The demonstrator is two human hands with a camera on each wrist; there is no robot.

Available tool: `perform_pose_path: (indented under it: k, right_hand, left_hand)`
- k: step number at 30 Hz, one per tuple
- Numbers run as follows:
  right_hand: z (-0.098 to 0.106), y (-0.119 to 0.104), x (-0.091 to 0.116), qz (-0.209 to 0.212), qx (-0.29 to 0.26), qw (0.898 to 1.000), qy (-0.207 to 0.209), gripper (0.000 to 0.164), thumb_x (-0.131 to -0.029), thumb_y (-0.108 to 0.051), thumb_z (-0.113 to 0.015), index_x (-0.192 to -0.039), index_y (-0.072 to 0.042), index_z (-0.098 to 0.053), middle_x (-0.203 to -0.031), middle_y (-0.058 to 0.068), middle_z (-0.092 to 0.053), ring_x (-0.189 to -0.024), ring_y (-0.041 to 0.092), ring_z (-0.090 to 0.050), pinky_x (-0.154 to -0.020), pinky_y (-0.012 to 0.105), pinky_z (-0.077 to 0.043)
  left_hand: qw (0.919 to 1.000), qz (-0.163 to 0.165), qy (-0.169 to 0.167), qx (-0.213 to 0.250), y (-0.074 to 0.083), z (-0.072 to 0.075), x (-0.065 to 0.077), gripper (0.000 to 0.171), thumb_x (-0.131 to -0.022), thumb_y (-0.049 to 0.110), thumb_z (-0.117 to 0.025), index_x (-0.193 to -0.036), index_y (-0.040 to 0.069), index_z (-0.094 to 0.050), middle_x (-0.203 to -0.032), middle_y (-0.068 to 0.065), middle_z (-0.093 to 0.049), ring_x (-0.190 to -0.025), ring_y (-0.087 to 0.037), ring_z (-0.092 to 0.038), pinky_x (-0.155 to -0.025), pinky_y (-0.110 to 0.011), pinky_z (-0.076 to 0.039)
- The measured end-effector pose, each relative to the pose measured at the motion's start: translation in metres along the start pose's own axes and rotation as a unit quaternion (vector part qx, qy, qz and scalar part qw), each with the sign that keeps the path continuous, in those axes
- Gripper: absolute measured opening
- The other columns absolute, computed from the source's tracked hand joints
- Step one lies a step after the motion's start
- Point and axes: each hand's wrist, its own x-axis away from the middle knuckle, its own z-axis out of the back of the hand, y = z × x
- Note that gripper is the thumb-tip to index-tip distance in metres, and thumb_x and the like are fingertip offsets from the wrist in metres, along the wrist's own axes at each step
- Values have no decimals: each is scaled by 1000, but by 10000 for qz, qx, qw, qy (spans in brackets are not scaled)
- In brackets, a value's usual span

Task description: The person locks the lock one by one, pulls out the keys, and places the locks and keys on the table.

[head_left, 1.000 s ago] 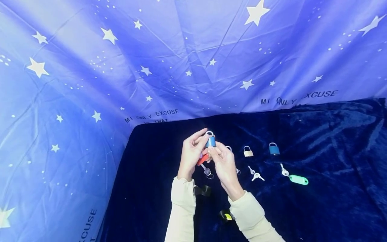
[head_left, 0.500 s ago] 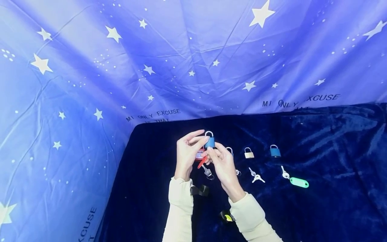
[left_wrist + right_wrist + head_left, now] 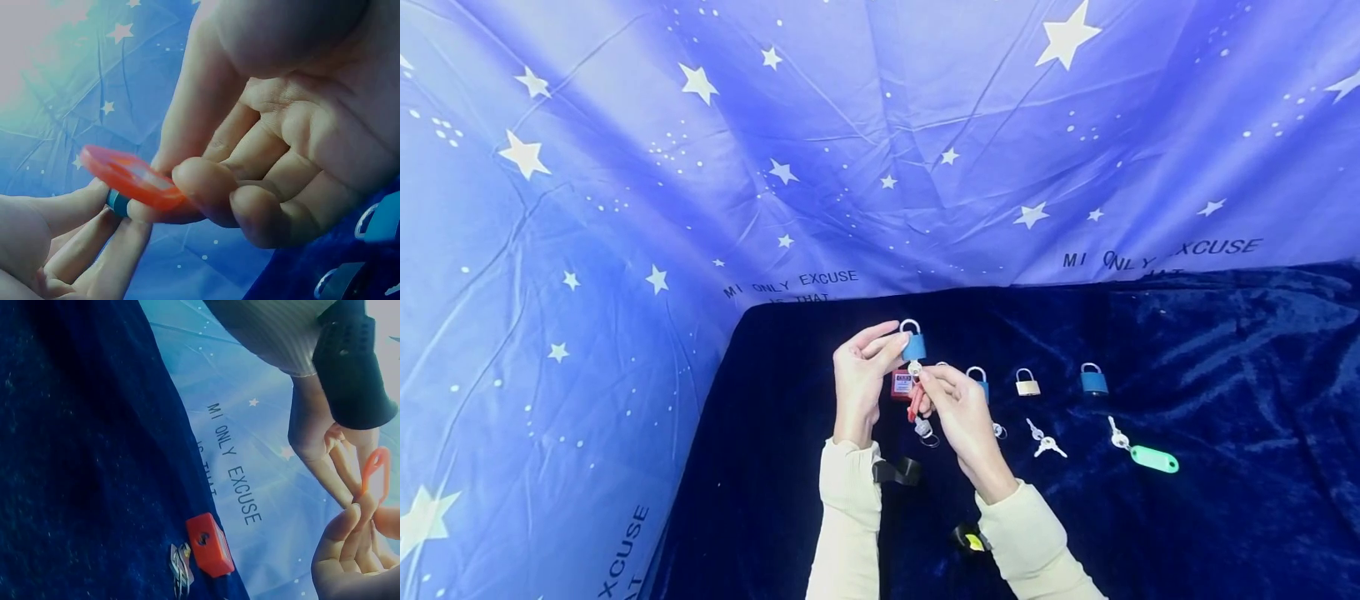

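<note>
My left hand (image 3: 857, 383) pinches a small blue padlock (image 3: 913, 347) by its side, shackle upward, raised above the dark blue cloth. Right at the padlock's underside shows the silver head of a key (image 3: 914, 367). The fingertips of my right hand (image 3: 958, 408) pinch just below that key head, and a red key tag (image 3: 915, 402) hangs beneath them. In the left wrist view the tag (image 3: 131, 178) looks orange and partly hides the padlock (image 3: 117, 203). The right wrist view shows the tag (image 3: 377, 475) between both hands, with the padlock hidden there.
A red padlock (image 3: 902, 384) sits behind the hands, keys (image 3: 924, 429) in front. Rightward stand a partly hidden blue padlock (image 3: 981, 385), a brass padlock (image 3: 1027, 383) and another blue padlock (image 3: 1094, 381). Nearer lie loose keys (image 3: 1045, 442) and a green key tag (image 3: 1154, 459). Starry fabric (image 3: 865, 150) rises behind.
The held padlock has shifted left and slightly down with my left hand. My right fingers have parted from its body, so the key head now shows between. The red padlock behind has come into view.
</note>
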Motion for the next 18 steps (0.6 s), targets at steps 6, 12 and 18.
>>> perform_pose_path:
  k: [6,12,18]
  right_hand:
    - [0,0,-1,159,40,9999,-44,33,-86,-30,-60,-101,-1,-61,-75,18,-60,-61,29,-56,-58,37,-48]
    - [0,0,-2,291,89,9995,75,26,-86,-26,-61,-97,-3,-62,-79,24,-60,-60,25,-55,-56,30,-47]
    - [3,-1,-1,343,116,9989,286,22,-86,-21,-60,-94,-1,-62,-77,20,-61,-57,16,-53,-55,28,-45]
  left_hand:
    - [9998,44,47,201,1,0,0,38,-72,18,-75,-104,1,-64,-90,-14,-68,-81,-25,-66,-73,-38,-51]
    - [9988,184,-342,293,3,0,1,41,-74,17,-73,-109,-1,-62,-94,-14,-67,-84,-23,-66,-75,-38,-51]
    - [9978,287,-594,84,1,-2,2,47,-70,15,-76,-113,2,-61,-99,-14,-66,-84,-22,-65,-75,-35,-51]
